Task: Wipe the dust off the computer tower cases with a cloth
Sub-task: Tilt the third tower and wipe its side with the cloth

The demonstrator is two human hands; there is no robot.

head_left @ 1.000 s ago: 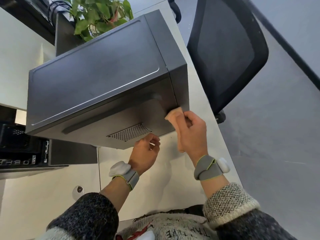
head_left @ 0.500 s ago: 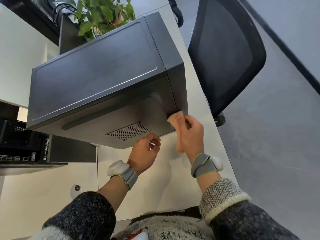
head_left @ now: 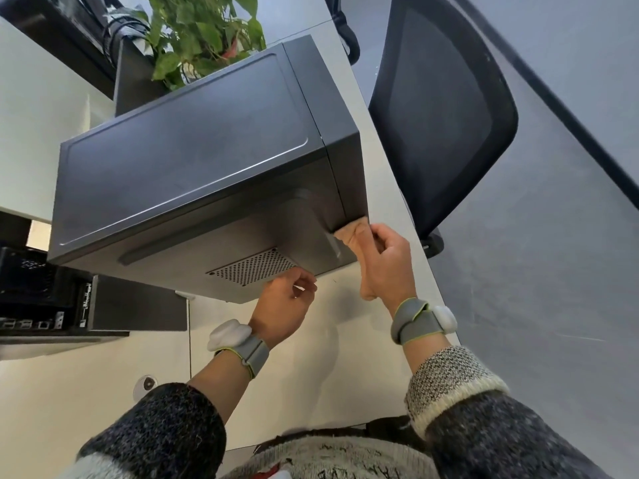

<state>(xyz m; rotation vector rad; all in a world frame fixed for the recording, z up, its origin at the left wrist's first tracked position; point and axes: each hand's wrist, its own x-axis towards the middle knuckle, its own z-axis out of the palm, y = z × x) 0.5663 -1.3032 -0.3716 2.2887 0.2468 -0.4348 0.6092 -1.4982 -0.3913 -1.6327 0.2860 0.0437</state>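
A dark grey computer tower case (head_left: pixel 193 174) lies on its side on the white desk (head_left: pixel 311 375), its near end tipped up. My left hand (head_left: pixel 283 305) grips the case's lower near edge beside a perforated vent (head_left: pixel 254 266). My right hand (head_left: pixel 383 261) holds a beige cloth (head_left: pixel 356 236) and presses it against the case's near right corner. Part of the cloth hangs below my palm.
A black mesh office chair (head_left: pixel 439 108) stands right of the desk edge. A potted green plant (head_left: pixel 204 32) sits behind the case. A second open black computer unit (head_left: pixel 45 299) lies at the left. A round cable grommet (head_left: pixel 145 383) is in the desk.
My right hand with the cloth has shifted slightly right along the case's near corner edge. My left hand keeps the same grip.
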